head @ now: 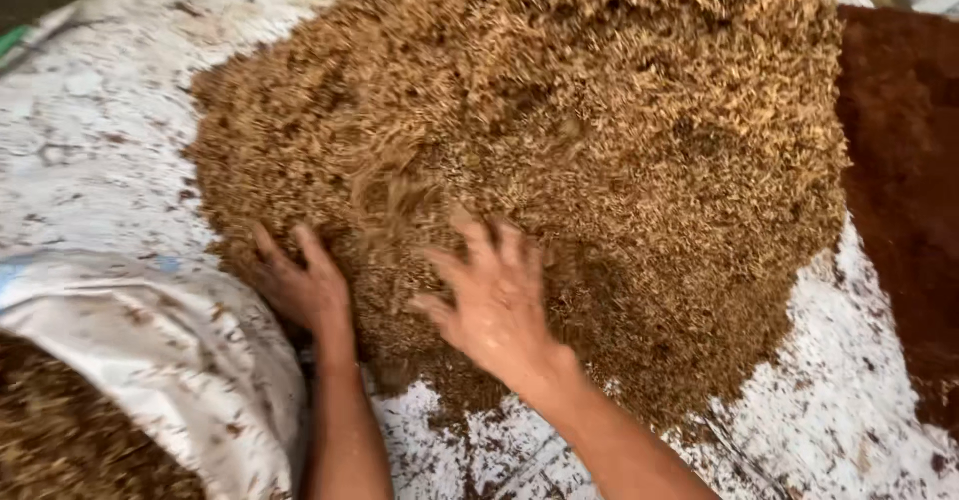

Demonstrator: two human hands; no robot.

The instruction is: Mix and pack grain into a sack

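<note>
Hands, left (300, 285) and right (494, 300), press spread-fingered into husk heap (559, 130), gripping nothing.

A heap of shredded fibre (559, 150) lay on a sheet (90, 130) spread on the ground, filling the middle of the view. At 8 o'clock from the heap stood an open sack (170, 360) with similar fibre inside. At 3 o'clock lay a second, finer pile (904, 180). Both hands rested on the heap's near edge, the left hand (300, 285) at 7 o'clock, the right hand (494, 305) at 6 o'clock.
</note>
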